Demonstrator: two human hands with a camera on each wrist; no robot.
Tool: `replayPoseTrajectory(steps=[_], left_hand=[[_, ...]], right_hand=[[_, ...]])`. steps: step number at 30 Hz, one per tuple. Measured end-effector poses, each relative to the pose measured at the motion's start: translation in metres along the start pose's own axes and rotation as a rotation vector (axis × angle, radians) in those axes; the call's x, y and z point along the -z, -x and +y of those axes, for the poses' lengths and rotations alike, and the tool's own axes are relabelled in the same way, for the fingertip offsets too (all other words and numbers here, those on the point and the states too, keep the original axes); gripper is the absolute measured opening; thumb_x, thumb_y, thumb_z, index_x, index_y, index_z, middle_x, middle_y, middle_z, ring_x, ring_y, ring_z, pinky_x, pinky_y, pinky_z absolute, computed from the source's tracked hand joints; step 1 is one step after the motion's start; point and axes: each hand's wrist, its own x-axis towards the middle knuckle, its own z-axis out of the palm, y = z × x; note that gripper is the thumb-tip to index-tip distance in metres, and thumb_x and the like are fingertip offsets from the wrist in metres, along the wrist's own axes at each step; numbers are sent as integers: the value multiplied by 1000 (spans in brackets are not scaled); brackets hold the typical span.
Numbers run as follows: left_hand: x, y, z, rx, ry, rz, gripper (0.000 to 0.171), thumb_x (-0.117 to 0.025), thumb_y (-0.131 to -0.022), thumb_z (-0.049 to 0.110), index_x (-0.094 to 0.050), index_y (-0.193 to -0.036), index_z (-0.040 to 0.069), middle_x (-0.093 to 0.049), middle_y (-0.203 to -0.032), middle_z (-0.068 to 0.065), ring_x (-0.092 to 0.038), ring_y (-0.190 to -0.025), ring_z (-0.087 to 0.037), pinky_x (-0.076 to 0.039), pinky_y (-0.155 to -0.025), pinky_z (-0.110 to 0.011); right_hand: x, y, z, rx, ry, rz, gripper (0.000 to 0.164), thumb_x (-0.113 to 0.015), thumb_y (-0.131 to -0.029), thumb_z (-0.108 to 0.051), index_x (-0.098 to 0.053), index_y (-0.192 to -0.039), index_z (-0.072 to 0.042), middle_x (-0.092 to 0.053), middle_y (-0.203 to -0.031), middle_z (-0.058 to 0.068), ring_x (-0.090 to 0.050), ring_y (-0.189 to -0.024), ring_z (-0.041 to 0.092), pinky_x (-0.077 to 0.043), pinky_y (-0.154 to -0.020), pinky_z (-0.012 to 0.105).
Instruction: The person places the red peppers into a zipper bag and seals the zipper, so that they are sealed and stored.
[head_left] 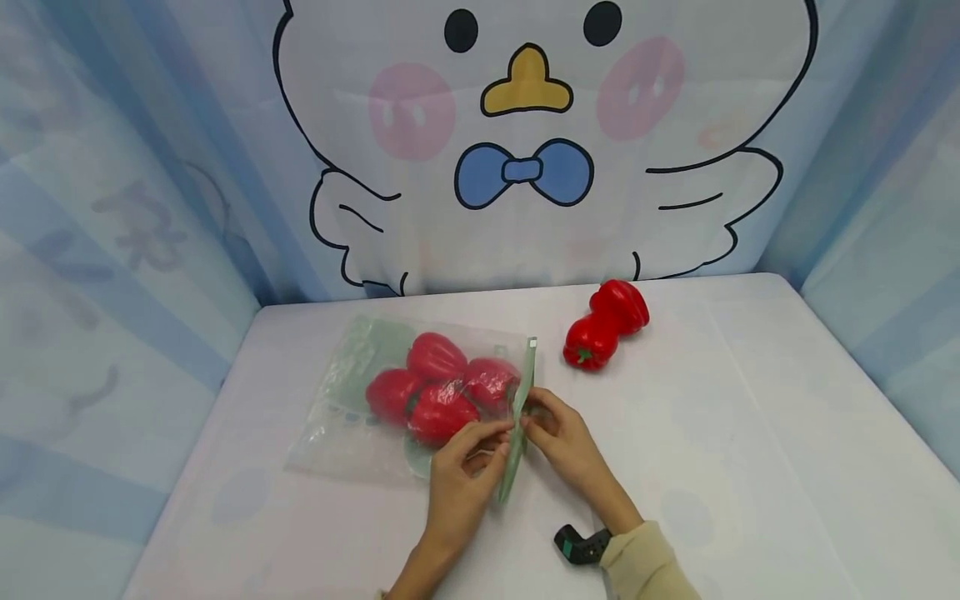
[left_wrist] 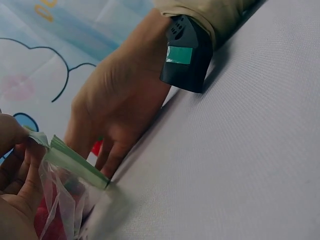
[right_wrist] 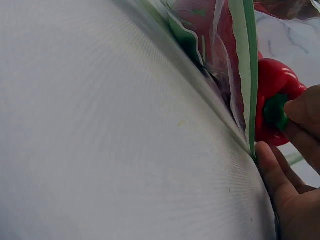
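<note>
I have the left hand point(head_left: 467, 479) pinched closed on the bag's green strip point(head_left: 529, 358); the right hand point(head_left: 564, 435) meets it with bent fingers, whether gripping I cannot tell. The left grip probably steadies the mouth. The bag point(head_left: 356, 446), clear and crinkled, lies flat on the surface point(head_left: 750, 433), four glossy red peppers point(head_left: 438, 415) inside. Two loose peppers point(head_left: 591, 340) touch each other beyond, likely aside for working room.

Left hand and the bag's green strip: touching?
Touching: the left wrist view shows the left hand pinching the green strip at its edge.
</note>
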Motion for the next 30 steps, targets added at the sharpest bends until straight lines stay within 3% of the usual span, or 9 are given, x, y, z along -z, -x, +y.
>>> replayPoseTrajectory(steps=[7, 17, 22, 30], left_hand=[[0, 0, 1, 11, 8, 0, 26, -75, -94, 4, -76, -120, 11, -74, -108, -11, -71, -98, -11, -64, -80, -24], [1, 0, 0, 4, 5, 3, 27, -75, -94, 4, -76, -120, 10, -74, -107, -10, -71, -99, -11, -64, -80, -24], [0, -1, -2, -7, 12, 8, 25, -75, -94, 4, -76, -119, 9, -74, -106, -10, -71, -98, -11, -64, -79, -24], [-3, -3, -8, -69, 7, 18, 25, -74, -95, 2, -76, -119, 7, -74, -105, -13, -72, -97, -13, -64, -77, -24]], right_hand=[[2, 0, 1, -22, 24, -39, 50, -64, -102, -8, -49, -148, 2, -57, -144, 25, -60, -130, 40, -55, -107, 32], [3, -1, -2, -13, -4, -4, 46, -62, -101, -4, -53, -146, 0, -61, -138, 23, -59, -129, 36, -55, -108, 33], [6, -1, 0, 17, -9, 97, 43, -62, -100, 0, -58, -143, -3, -63, -138, 20, -61, -130, 37, -57, -105, 29], [16, -5, -1, 123, -101, 342, 31, -62, -101, 1, -64, -132, -3, -65, -135, 15, -61, -125, 29, -54, -98, 12]])
